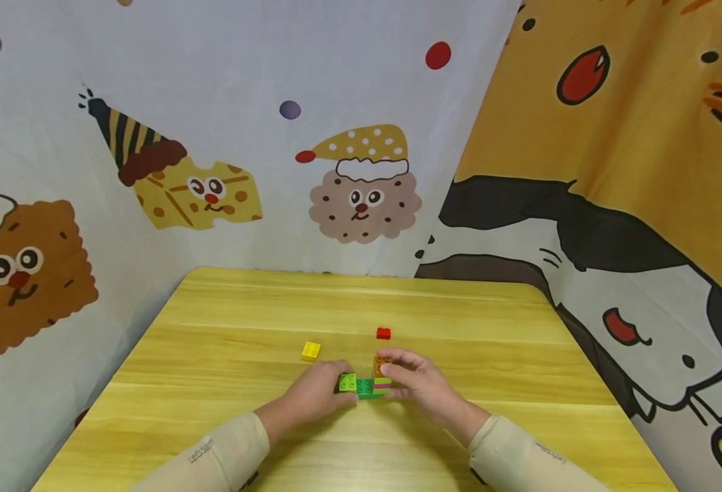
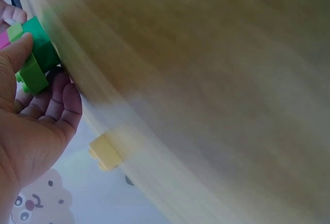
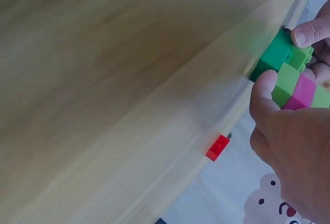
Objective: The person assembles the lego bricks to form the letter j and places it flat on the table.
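Observation:
A dark green toy building brick (image 1: 365,387) lies on the table in front of me. On its left end sits a light green brick (image 1: 348,381); my left hand (image 1: 313,395) grips that end between thumb and fingers. At the right end rises a stack of light green and magenta (image 3: 300,92) layers, topped by an orange brick (image 1: 380,361). My right hand (image 1: 427,388) holds this stack, thumb on the near side and fingers behind it. The right wrist view shows both hands around the same joined bricks, with the stack partly covered by the right hand.
A yellow brick (image 1: 311,351) lies beyond the left hand, and a small red brick (image 1: 383,333) lies behind the stack. The wooden table (image 1: 262,301) reaches back to a cartoon-printed cloth (image 1: 244,82) hanging behind and at both sides.

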